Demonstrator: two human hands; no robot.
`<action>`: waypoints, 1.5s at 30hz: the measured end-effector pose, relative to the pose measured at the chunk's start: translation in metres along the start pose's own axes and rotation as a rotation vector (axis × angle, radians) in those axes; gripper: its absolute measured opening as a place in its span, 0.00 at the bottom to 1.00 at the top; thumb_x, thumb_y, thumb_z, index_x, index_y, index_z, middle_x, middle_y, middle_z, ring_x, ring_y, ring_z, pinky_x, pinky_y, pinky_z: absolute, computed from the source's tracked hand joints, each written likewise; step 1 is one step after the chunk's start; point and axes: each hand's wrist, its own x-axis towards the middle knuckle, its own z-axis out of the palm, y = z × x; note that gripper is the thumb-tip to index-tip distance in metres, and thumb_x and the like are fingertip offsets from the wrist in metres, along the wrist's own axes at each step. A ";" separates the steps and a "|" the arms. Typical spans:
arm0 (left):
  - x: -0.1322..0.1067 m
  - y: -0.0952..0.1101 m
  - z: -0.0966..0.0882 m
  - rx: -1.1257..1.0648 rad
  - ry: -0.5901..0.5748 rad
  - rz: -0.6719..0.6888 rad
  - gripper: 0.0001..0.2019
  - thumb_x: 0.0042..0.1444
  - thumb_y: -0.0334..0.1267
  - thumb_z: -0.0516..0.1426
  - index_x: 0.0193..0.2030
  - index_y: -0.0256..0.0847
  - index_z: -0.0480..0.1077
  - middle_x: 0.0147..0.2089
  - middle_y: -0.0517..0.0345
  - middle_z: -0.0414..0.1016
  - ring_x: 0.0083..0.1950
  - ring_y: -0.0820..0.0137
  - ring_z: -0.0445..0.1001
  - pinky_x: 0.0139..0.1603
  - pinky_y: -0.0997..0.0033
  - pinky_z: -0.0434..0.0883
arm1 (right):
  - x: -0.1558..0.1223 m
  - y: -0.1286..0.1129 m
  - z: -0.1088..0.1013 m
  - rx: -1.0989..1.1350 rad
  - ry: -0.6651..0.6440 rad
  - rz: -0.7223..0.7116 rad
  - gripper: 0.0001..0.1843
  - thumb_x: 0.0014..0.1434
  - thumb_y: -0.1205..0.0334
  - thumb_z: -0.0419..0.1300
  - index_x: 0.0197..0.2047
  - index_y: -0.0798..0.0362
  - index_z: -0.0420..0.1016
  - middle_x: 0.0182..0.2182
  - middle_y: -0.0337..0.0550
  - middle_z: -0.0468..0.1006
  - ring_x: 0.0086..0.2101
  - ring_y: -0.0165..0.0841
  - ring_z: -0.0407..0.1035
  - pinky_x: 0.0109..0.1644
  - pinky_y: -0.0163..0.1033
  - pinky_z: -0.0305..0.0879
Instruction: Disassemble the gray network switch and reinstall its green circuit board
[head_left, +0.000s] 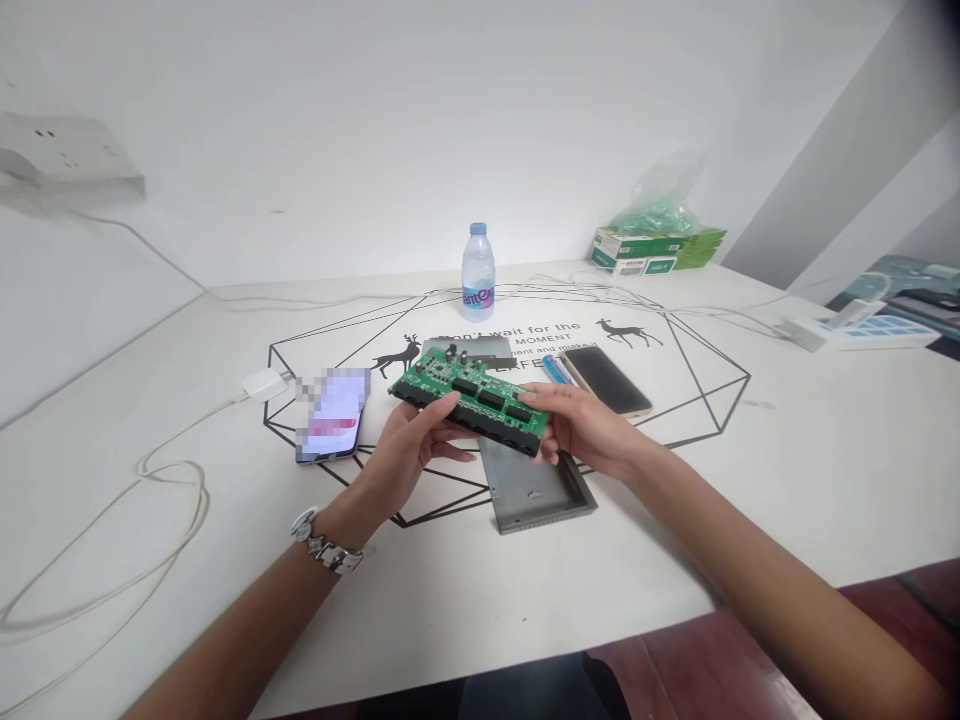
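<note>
A green circuit board [480, 392] with black chips and a row of black ports along its near edge is held up above the table, tilted toward me. My left hand [412, 440] grips its near edge, thumb on top and fingers underneath. At the board's right end, my right hand [581, 425] pinches it, fingertips on the upper face. Below the board lies a grey metal case [540, 490], open side up, partly hidden by the board and my right hand. Behind the board rests a flat grey panel [495, 350], partly covered.
A lit phone [334, 415] lies left, a dark phone [607, 380] right beside blue pens [556, 369]. A water bottle [478, 272] stands behind. Green boxes [637, 250] and a power strip [862, 332] sit at the back right. A white cable [199, 490] loops along the left.
</note>
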 end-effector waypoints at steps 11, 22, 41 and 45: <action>-0.003 0.017 -0.004 -0.111 0.001 -0.168 0.28 0.62 0.56 0.49 0.23 0.36 0.74 0.33 0.39 0.84 0.30 0.59 0.82 0.26 0.67 0.74 | 0.002 -0.007 -0.011 0.422 0.106 0.100 0.19 0.58 0.67 0.66 0.52 0.61 0.80 0.17 0.35 0.72 0.17 0.22 0.61 0.20 0.26 0.61; -0.010 0.004 0.005 -0.022 -0.171 -0.017 0.24 0.62 0.54 0.57 0.47 0.33 0.80 0.57 0.37 0.80 0.32 0.66 0.79 0.24 0.72 0.73 | 0.000 -0.012 -0.005 0.397 0.266 -0.121 0.13 0.65 0.57 0.61 0.51 0.52 0.73 0.32 0.44 0.80 0.29 0.32 0.75 0.26 0.32 0.70; -0.005 -0.007 -0.022 0.211 -0.125 0.005 0.46 0.57 0.80 0.38 0.39 0.38 0.78 0.32 0.47 0.78 0.31 0.61 0.75 0.31 0.63 0.72 | -0.004 -0.001 0.006 0.038 0.065 -0.082 0.23 0.58 0.53 0.72 0.54 0.53 0.77 0.39 0.45 0.81 0.33 0.31 0.70 0.30 0.33 0.65; 0.006 -0.004 -0.017 0.172 -0.070 -0.163 0.34 0.61 0.70 0.52 0.47 0.38 0.78 0.31 0.53 0.79 0.29 0.65 0.75 0.29 0.70 0.70 | -0.006 0.000 0.013 -0.091 -0.041 -0.087 0.28 0.59 0.52 0.70 0.61 0.51 0.75 0.46 0.46 0.82 0.37 0.34 0.75 0.32 0.35 0.69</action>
